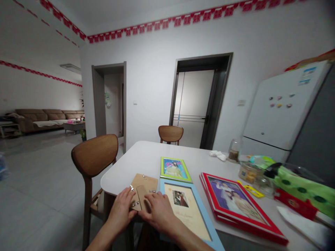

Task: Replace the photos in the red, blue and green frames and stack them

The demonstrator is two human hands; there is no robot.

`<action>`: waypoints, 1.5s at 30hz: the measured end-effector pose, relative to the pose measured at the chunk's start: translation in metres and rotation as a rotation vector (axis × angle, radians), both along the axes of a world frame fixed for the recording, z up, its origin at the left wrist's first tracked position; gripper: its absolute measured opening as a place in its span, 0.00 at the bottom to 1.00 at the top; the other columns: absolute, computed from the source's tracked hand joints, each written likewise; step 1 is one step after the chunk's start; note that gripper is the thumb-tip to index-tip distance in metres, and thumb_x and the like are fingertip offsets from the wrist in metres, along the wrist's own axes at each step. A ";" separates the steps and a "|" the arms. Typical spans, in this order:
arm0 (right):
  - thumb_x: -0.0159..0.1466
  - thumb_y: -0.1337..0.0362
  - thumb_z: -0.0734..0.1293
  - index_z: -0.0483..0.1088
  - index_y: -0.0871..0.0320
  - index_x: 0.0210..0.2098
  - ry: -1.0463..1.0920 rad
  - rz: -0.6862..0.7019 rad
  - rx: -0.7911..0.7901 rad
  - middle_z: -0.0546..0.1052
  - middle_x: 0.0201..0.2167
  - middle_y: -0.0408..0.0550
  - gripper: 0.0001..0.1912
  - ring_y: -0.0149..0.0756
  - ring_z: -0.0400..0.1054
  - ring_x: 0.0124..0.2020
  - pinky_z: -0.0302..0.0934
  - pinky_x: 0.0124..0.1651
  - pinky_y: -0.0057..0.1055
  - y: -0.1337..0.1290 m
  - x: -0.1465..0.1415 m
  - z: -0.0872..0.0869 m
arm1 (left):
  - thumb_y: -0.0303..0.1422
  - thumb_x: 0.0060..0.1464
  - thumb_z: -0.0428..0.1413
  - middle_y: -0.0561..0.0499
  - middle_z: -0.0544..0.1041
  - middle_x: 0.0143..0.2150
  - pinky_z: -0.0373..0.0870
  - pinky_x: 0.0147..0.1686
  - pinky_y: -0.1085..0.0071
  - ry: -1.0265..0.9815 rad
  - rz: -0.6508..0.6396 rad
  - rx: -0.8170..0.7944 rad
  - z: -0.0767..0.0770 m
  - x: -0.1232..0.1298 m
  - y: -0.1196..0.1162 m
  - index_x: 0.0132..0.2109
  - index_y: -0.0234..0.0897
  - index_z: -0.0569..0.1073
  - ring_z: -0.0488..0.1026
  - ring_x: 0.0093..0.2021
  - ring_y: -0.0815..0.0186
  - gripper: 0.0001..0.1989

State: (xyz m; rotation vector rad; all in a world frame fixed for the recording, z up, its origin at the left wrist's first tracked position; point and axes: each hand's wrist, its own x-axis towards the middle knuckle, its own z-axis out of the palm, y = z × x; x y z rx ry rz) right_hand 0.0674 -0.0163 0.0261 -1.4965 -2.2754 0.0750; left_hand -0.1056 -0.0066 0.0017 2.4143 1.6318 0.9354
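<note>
Both hands, left [122, 205] and right [158, 211], rest fingers on the brown backing board [144, 183] at the white table's [146, 150] near edge; the blue frame [202, 209] beside it bears script too small to read.

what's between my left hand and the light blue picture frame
The brown backing board and your right hand, as the head view shows.
</note>
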 end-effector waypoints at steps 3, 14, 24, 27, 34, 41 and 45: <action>0.45 0.57 0.66 0.67 0.56 0.36 0.036 -0.076 0.011 0.69 0.36 0.51 0.19 0.45 0.60 0.39 0.51 0.43 0.41 0.003 -0.013 -0.009 | 0.24 0.39 0.54 0.44 0.70 0.47 0.61 0.49 0.63 -0.047 0.021 -0.027 -0.014 -0.014 0.022 0.45 0.35 0.67 0.65 0.49 0.60 0.20; 0.49 0.67 0.58 0.68 0.59 0.39 0.503 -0.100 -0.062 0.70 0.39 0.51 0.18 0.38 0.62 0.43 0.54 0.49 0.34 -0.023 0.044 0.037 | 0.36 0.49 0.53 0.44 0.68 0.50 0.65 0.47 0.62 -0.219 -0.148 0.343 0.013 0.025 -0.001 0.47 0.38 0.65 0.65 0.49 0.60 0.17; 0.51 0.60 0.57 0.70 0.54 0.36 0.242 -0.225 -0.129 0.70 0.41 0.51 0.16 0.42 0.63 0.44 0.56 0.47 0.36 -0.068 0.144 0.018 | 0.29 0.49 0.52 0.48 0.72 0.43 0.62 0.48 0.66 -0.075 -0.393 0.008 0.016 0.109 -0.044 0.37 0.37 0.68 0.67 0.45 0.63 0.06; 0.51 0.61 0.57 0.70 0.56 0.37 0.177 -0.224 -0.117 0.70 0.41 0.53 0.17 0.41 0.62 0.44 0.55 0.48 0.35 -0.066 0.143 0.004 | 0.27 0.50 0.50 0.52 0.72 0.42 0.56 0.51 0.62 -0.027 -0.395 -0.045 0.007 0.107 -0.045 0.37 0.39 0.68 0.66 0.46 0.65 0.06; 0.54 0.63 0.56 0.69 0.59 0.40 0.109 -0.276 -0.023 0.68 0.44 0.55 0.18 0.42 0.60 0.47 0.53 0.50 0.36 -0.053 0.137 -0.022 | 0.33 0.43 0.56 0.48 0.64 0.53 0.45 0.55 0.57 0.085 -0.476 -0.129 0.000 0.100 -0.042 0.43 0.38 0.65 0.55 0.55 0.60 0.17; 0.56 0.63 0.55 0.69 0.55 0.40 0.036 -0.178 -0.016 0.67 0.44 0.52 0.16 0.40 0.59 0.46 0.52 0.49 0.35 -0.050 0.133 -0.019 | 0.34 0.43 0.56 0.46 0.64 0.53 0.47 0.55 0.59 0.094 -0.439 -0.123 -0.004 0.102 -0.038 0.45 0.37 0.63 0.55 0.55 0.61 0.20; 0.58 0.60 0.54 0.66 0.47 0.44 -0.007 -0.078 -0.031 0.63 0.50 0.48 0.16 0.41 0.54 0.51 0.47 0.51 0.39 -0.062 0.123 -0.011 | 0.33 0.44 0.56 0.45 0.64 0.53 0.50 0.54 0.59 0.123 -0.415 -0.117 -0.001 0.098 -0.038 0.46 0.37 0.62 0.56 0.55 0.59 0.20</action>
